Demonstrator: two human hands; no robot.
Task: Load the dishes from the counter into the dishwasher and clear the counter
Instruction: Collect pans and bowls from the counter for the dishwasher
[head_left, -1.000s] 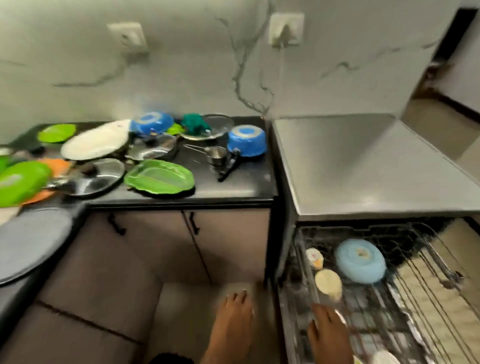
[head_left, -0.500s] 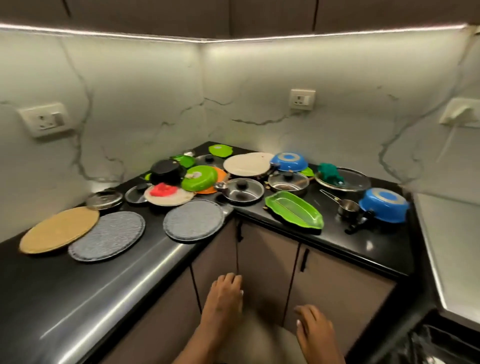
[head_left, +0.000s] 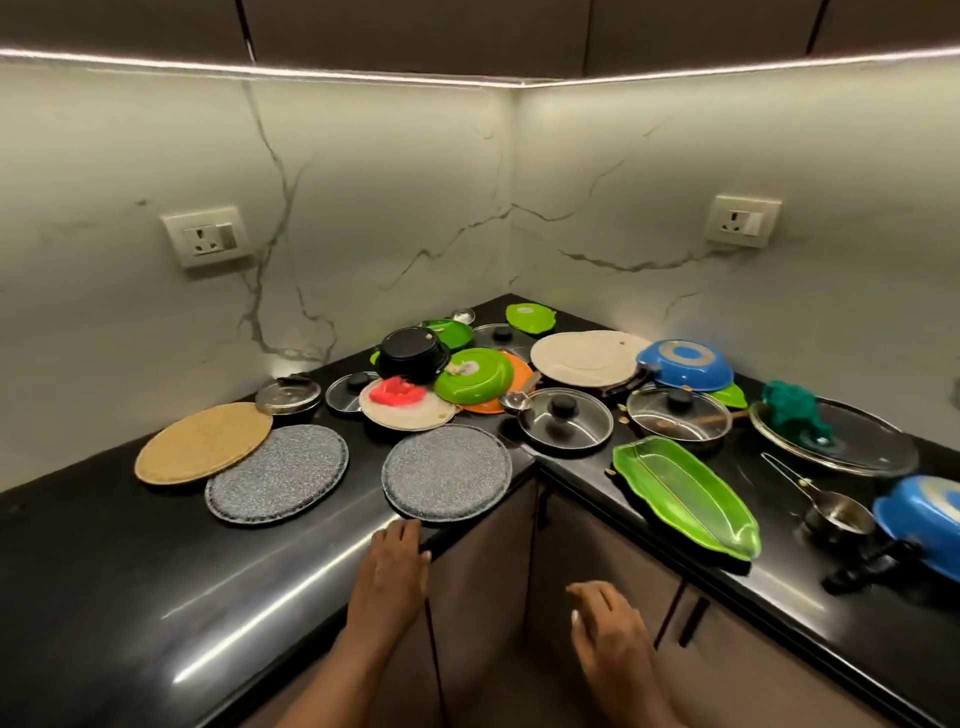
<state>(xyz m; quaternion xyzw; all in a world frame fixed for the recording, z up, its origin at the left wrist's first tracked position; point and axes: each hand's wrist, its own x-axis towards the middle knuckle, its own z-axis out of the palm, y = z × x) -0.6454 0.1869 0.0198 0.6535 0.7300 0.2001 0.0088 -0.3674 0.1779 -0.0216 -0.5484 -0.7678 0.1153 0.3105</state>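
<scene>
My left hand (head_left: 393, 564) open, empty, nearest; grey round plate (head_left: 447, 471) lies just ahead of fingertips at bench (head_left: 130, 571) edge; right hand (head_left: 605, 623) open, farther.

My left hand (head_left: 395, 569) reaches up from the bottom centre of the frame, palm down, fingers (head_left: 402, 530) loosely together and empty. My right hand (head_left: 605, 626) sits lower, toward the bottom right of centre, palm down, fingers (head_left: 584, 592) relaxed and spread slightly, holding nothing. Both forearms are bare.
</scene>
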